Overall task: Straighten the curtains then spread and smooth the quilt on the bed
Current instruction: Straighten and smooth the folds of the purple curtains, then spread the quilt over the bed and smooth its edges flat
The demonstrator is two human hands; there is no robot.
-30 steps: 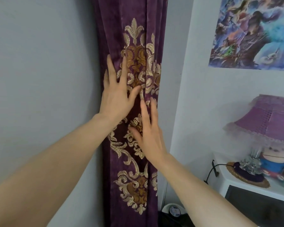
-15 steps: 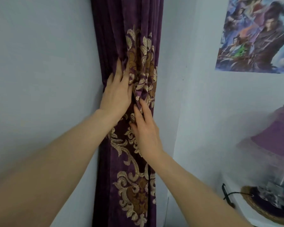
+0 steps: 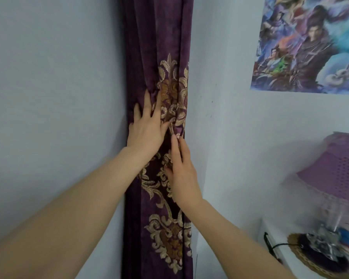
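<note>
A purple velvet curtain (image 3: 159, 47) with gold embroidery hangs gathered in narrow folds in the wall corner. My left hand (image 3: 147, 131) lies flat against its left side at mid height, fingers spread, thumb touching a bunched fold. Just below and to the right, my right hand (image 3: 182, 174) rests on the curtain with its fingers together, the fingertips pinching that same fold near the right edge. No bed or quilt is in view.
Pale walls flank the curtain on both sides. A colourful poster (image 3: 308, 43) hangs at the upper right. At the lower right a white bedside unit (image 3: 274, 238) carries a purple lamp shade (image 3: 338, 174), a woven mat and small ornaments, with a black cable (image 3: 270, 244) at its edge.
The curtain has been drawn from a wider spread into a tighter bundle. Both hands have closed in toward each other, and my right fingers went from spread flat to pinching a fold.
</note>
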